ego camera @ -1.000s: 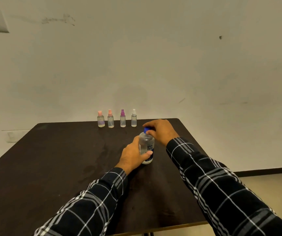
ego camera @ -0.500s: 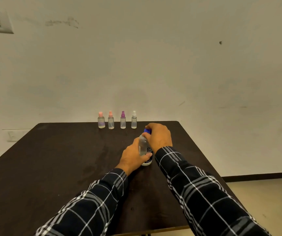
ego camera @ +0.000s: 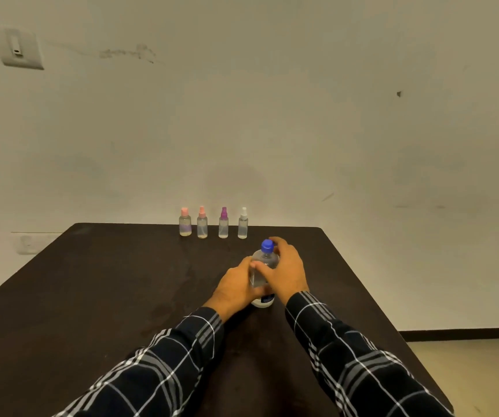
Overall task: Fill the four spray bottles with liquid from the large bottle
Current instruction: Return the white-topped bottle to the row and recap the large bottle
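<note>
The large clear bottle (ego camera: 262,267) with a blue cap (ego camera: 267,245) stands upright on the dark table (ego camera: 106,296), right of centre. My left hand (ego camera: 236,288) wraps its left side. My right hand (ego camera: 287,273) grips its right side and front, just below the cap. A row of small spray bottles stands at the far edge: pink cap (ego camera: 185,225), salmon cap (ego camera: 202,226), purple cap (ego camera: 223,226), white cap (ego camera: 242,226). All have their caps on.
The table's right edge drops to a beige floor (ego camera: 467,371). A pale wall (ego camera: 272,115) rises right behind the far edge, with a switch plate (ego camera: 19,49) at the upper left. Faint wet smears mark the table's middle (ego camera: 182,284).
My right hand slid from the blue cap down onto the bottle's body, leaving the cap exposed. My left hand stayed on the bottle. The bottle has not moved.
</note>
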### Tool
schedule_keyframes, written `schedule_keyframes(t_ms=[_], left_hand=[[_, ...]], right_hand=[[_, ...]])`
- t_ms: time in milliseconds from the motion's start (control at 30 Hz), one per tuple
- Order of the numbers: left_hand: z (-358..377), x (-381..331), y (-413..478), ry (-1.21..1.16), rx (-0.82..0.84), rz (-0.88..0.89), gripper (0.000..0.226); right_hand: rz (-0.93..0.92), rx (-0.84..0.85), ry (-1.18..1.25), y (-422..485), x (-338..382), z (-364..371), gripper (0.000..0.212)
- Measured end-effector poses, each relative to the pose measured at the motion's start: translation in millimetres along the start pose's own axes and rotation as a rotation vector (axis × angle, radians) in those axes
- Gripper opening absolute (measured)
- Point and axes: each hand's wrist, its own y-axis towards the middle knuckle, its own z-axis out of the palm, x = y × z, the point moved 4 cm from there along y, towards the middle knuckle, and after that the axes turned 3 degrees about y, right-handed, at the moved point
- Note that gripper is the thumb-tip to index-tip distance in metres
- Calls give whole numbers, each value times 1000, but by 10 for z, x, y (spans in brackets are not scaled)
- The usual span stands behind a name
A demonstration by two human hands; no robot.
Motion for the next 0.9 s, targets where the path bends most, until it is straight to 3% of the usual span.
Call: schedule_keyframes(t_ms=[200,267,400,500,767,900], left_hand=[[-333,221,197,8,289,61,89],[-611,378,332,100,205,27,76],[-1276,739,558,192,-287,-126,37],[-1581,962,721,203,-479,-222,28],[-1770,1435,1419,96,-534,-348,74],[-1723,1537,1600,102,-451,-399,77]], right_hand=[[48,50,39,129,-139,-14,83],[48,77,51,237,-166,-83,79],[41,25,-10,568,-279,-265,81],[61,-24,0,874,-451,-362,83],[85,-99,32,1997,-842,-366,80],[98,-104,31,2419,-907,-296,79]])
